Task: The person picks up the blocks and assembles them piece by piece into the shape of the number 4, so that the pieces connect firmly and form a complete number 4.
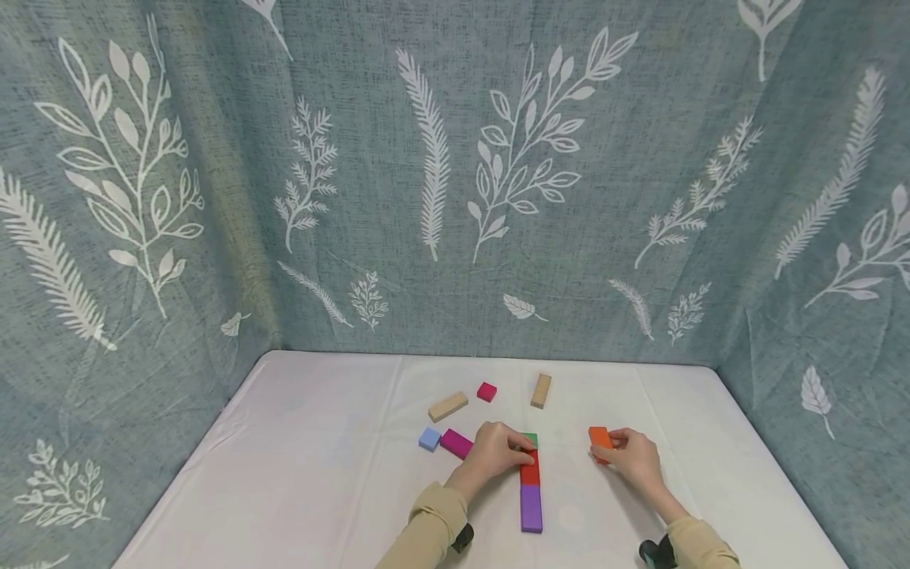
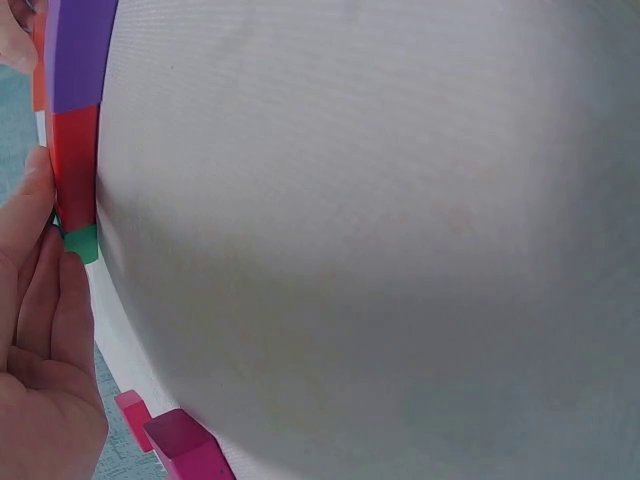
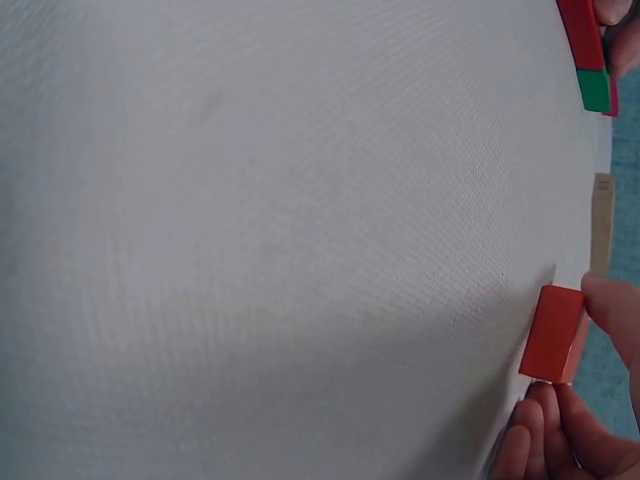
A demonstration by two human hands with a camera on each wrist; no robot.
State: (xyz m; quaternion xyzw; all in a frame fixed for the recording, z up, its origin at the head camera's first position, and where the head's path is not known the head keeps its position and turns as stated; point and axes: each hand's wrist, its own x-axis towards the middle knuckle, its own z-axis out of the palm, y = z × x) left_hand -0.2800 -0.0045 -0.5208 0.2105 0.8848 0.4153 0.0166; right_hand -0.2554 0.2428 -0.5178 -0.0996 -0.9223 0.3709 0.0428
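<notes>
Several coloured blocks form a straight row in front of me. A purple block (image 1: 531, 508) is nearest, then a red block (image 1: 529, 472), then a green block (image 1: 531, 437) at the far end. My left hand (image 1: 490, 457) bends over the row from the left, thumb and fingers at the red block's far end; the fingers hide part of it and of the green block. To the right, my right hand (image 1: 635, 460) pinches an orange block (image 3: 553, 333) between thumb and fingers, apart from the row.
Left of the row lie a magenta block (image 1: 455, 443) and a light blue block (image 1: 430, 439). Farther back are a plain wooden block (image 1: 448, 406), a crimson cube (image 1: 486, 392) and another wooden block (image 1: 541, 391). A patterned curtain (image 1: 498, 300) hangs behind the white table (image 1: 320, 474).
</notes>
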